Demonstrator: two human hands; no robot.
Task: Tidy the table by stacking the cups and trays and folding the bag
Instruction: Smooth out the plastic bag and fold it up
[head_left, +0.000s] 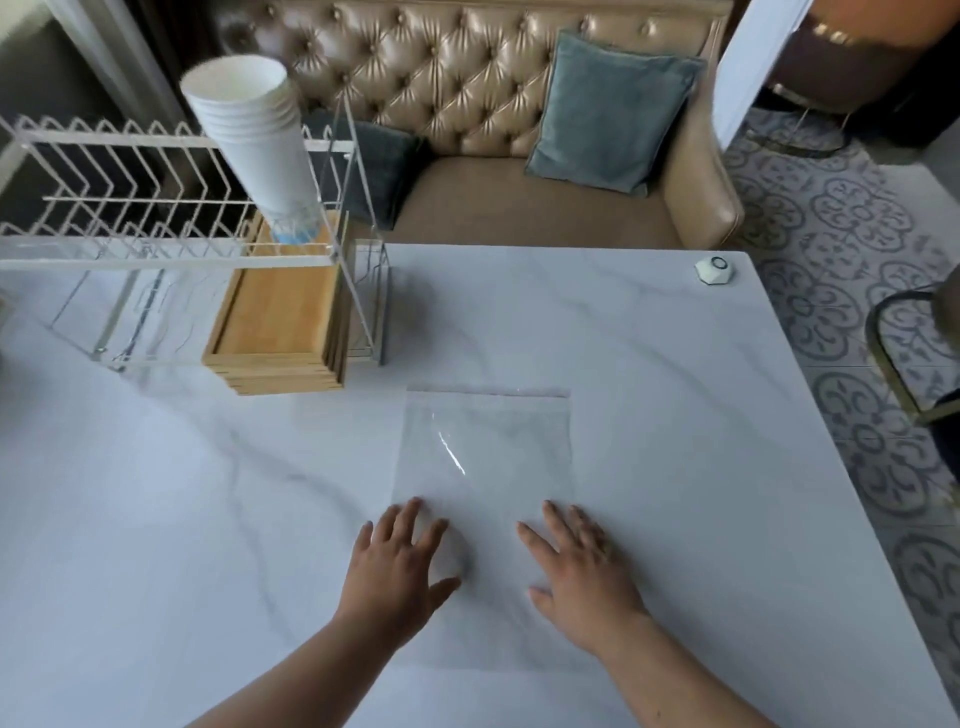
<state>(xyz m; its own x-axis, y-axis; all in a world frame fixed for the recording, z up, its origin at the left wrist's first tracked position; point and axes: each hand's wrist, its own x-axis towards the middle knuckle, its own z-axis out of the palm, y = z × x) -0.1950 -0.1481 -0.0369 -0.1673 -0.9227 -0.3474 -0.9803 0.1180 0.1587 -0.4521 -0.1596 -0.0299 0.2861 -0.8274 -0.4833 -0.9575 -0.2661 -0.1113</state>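
Home living room, tufted sofa (467, 78) (teal cushion (608, 114)), marble table (649, 364)

One bag (488, 457) (clear), two hands (395, 566).

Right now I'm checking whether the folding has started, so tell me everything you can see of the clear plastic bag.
The clear plastic bag is a thin, see-through rectangle, lying flat and unfolded on the marble table, whose veins show through it. A strip runs along its far edge, and a bright glare crease crosses its middle. The left hand and right hand press down, fingers spread, on its near part. It lies apart from the wooden trays.
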